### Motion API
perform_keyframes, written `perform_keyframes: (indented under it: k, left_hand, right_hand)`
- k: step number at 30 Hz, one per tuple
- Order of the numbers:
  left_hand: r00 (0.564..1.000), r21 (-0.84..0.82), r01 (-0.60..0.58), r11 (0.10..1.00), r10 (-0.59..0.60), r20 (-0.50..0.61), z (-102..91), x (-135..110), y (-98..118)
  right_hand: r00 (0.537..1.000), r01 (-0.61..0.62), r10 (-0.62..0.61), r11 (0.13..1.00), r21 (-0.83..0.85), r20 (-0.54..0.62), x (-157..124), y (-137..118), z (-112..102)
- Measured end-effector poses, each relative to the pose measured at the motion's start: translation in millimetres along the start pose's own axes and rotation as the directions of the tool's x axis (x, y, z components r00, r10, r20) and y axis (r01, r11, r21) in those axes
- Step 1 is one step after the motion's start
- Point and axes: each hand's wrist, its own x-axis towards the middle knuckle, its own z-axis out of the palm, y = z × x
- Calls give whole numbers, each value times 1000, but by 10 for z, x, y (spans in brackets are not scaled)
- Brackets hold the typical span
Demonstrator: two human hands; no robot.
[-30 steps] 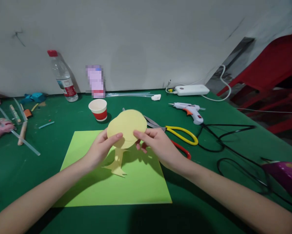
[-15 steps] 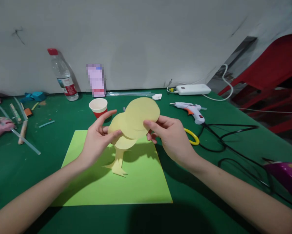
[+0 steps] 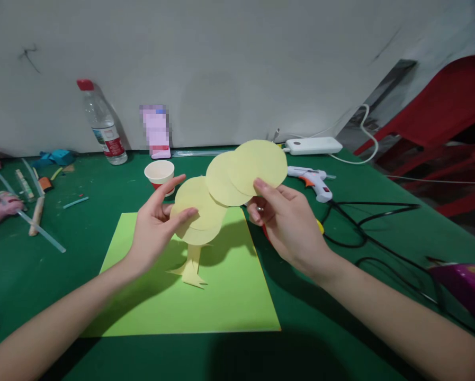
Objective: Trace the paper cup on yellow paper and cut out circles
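Left hand: thumb on the face of the left discs, fingers behind, index raised clear; mid-frame, left of centre.
Right hand: pinching the right discs, thumb in front, fingers curled under; right of centre.
Discs: pale yellow, two overlapping visible in each hand, held up mid-frame; pairs overlap in view, can't tell if they touch.
Trunk: pale yellow cutout on the green sheet, lower centre, below the left discs; top hidden.
Scissors: mostly behind the right hand, bit of yellow handle showing.
Glue gun: on the tabletop, right of the right discs, nozzle hidden.
Cup: red and white, behind the left hand, partly covered.
Bottle: upright, red cap, upper left.
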Motion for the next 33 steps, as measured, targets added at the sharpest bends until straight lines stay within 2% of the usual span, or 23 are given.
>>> perform_keyframes:
  k: [3, 7, 9, 15, 22, 27, 31, 33]
  left_hand:
    - [999, -31, 20, 999, -19, 32, 13, -9, 3]
    - [996, -40, 50, 998, -47, 73, 34, -38, 17]
    - [994, -53, 63, 997, -58, 94, 42, -55, 28]
    - [983, -87, 92, 992, -76, 165, 30, -65, 56]
    - [983, -113, 100, 989, -80, 166, 22, -28, 57]
    - [990, -83, 88, 993, -78, 116, 22, -29, 27]
    - [982, -67, 121, 990, -109, 154, 23, -43, 34]
    - [981, 9, 134, 991, -134, 142, 31, -48, 64]
  right_hand:
    - [995, -59, 63, 997, -57, 74, -19, -13, 15]
    - [964, -146, 178, 975, -169, 198, -49, 6, 35]
    - [955, -159, 200, 969, -190, 221, -48, 25, 37]
    - [974, -126, 147, 984, -123, 174, 14, 55, -1]
    - [994, -90, 92, 996, -27, 66, 38, 55, -7]
    - [991, -114, 114, 993, -11, 76, 34, 64, 9]
    - [987, -118, 120, 993, -25, 111, 23, 75, 11]
    - [981, -126, 130, 991, -36, 146, 12, 77, 15]
